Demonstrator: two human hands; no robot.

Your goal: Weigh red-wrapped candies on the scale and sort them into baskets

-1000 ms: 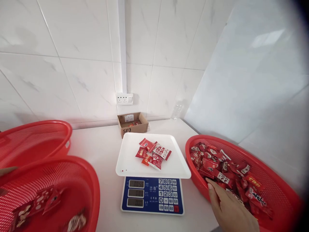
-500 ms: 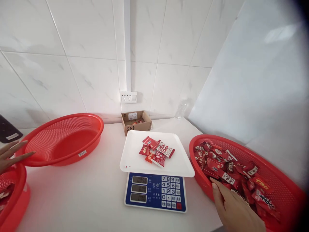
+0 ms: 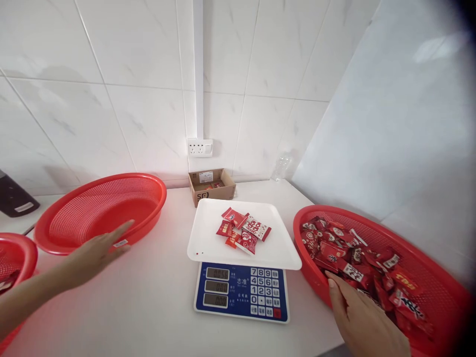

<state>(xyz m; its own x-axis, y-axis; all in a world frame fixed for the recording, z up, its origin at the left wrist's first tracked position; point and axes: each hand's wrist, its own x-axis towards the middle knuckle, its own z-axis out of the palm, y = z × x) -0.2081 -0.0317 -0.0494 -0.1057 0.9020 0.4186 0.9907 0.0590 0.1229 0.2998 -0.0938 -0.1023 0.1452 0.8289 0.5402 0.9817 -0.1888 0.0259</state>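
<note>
Several red snack packets [image 3: 246, 241] lie on the white tray [image 3: 201, 233] of a blue-panelled scale [image 3: 241, 292]. My left hand [image 3: 92, 255] hovers over the table in front of the empty red basket [image 3: 148, 225], fingers stretched out and holding nothing. At the right, my right hand [image 3: 360, 315] rests on the near rim of a red basket [image 3: 312, 277] filled with red packets [image 3: 330, 250]. Its thumb lies along the rim; the other fingers are mostly hidden, and they appear to grip the edge.
A small cardboard box [image 3: 211, 186] stands behind the scale, below a wall socket [image 3: 201, 148]. A clear plastic bottle [image 3: 281, 166] is at the back. Another red basket [image 3: 18, 248] and a dark object [image 3: 17, 196] are at the left.
My left hand has moved right from the left baskets to a place over the table, with its forearm now in view. My right hand stays at the right basket's rim.
</note>
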